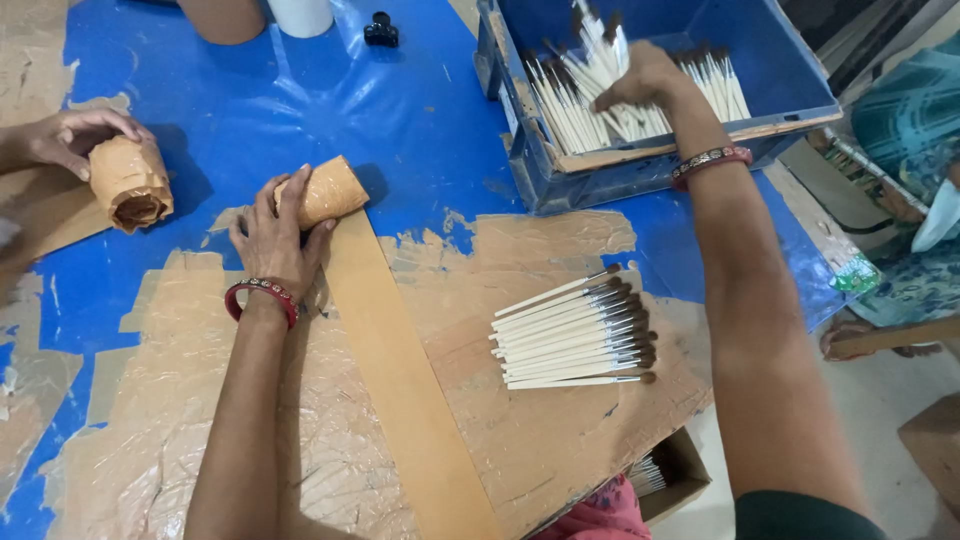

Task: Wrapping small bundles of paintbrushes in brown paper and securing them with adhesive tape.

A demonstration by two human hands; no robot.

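My left hand [273, 233] rests on a brown paper roll [330, 190], fingers wrapped over its near end. From the roll a long brown paper strip [400, 390] runs toward me across the table. My right hand [640, 80] reaches into a blue plastic crate [640, 170] and grips a handful of white-handled paintbrushes [598, 55]. More brushes lie in the crate under it. A neat row of paintbrushes [575, 335] with dark tips lies on the table to the right of the strip.
Another person's hand [70, 135] holds a second brown roll [130, 185] at the left edge. The table [250, 100] has a blue sheet patched with brown tape. A white cup [300, 15] and black clip [380, 30] stand at the back. A cardboard box [675, 475] sits below the table's edge.
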